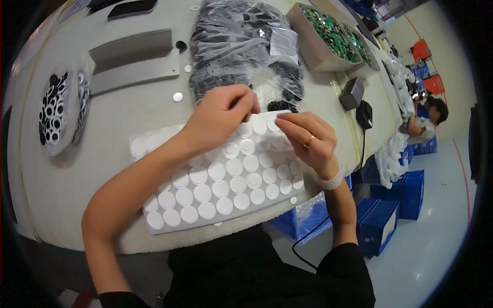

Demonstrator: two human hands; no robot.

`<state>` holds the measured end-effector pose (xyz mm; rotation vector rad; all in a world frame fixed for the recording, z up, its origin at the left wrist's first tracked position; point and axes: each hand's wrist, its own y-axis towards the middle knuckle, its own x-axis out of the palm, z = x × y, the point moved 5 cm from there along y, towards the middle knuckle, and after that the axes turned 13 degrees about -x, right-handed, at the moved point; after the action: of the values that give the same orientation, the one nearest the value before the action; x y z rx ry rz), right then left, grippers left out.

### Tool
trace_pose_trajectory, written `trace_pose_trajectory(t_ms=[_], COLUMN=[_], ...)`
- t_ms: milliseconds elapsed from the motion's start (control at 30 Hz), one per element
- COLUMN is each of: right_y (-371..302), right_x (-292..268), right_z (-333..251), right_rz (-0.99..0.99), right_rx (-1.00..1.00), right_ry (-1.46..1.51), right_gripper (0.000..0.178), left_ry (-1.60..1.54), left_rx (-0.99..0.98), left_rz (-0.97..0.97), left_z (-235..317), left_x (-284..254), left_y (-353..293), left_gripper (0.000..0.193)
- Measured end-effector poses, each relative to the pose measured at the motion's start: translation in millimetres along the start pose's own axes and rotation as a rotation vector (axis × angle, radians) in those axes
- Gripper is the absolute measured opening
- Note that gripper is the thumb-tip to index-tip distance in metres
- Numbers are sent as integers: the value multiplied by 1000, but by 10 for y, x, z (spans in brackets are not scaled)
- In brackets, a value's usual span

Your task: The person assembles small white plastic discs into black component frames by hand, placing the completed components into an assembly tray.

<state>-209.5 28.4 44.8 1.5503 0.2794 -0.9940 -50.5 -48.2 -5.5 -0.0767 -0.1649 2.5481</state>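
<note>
In the head view, a white sheet of round white stickers (221, 187) is seen lying flat on the pale table (102, 154), close to the table's near edge. The sheet is covered in rows of little round pads.

The left hand (221, 115) is laid over the top part of the sheet. Its fingers are bunched together and pinched at the sheet's upper edge. What is pinched between the fingertips cannot be made out; it is too small.

The right hand (308, 136) is placed at the top right corner of the sheet. The corner is held down under its curled fingers, and a ring is worn on one finger. A white band is worn on that wrist.

Just past the hands, a big clear bag of small black parts (241, 41) is seen. A few loose black parts (281, 106) are lying between the bag and the sheet. To the left, a smaller bag of black and white rings (54, 110) is set on the table. Behind it, a bent grey metal plate (133, 59) is seen. At the far right, two boxes of shiny green discs (334, 36) are placed side by side. A black plug block (363, 114) is sitting near the table's right edge. Blue crates (382, 223) are stacked on the floor below. Another person (429, 115) is seated far off at the right.
</note>
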Motion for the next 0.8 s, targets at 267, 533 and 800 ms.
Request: trace_pose_trajectory(t_ms=[267,533,800], right_y=[-26,-60,98], right_x=[40,67,224], right_z=[-105,-79,13], right_rz=[-362,-470,-379], right_rx=[251,354,303], right_ry=[129,194,100], right_gripper=[30,30,27], left_ry=[169,256,312], left_rx=[263,336,419], left_rz=[93,93,96], left_z=[70,23,39], left_x=[-10,66,106], left_y=[4,-12,-41], left_gripper=[18,13,10])
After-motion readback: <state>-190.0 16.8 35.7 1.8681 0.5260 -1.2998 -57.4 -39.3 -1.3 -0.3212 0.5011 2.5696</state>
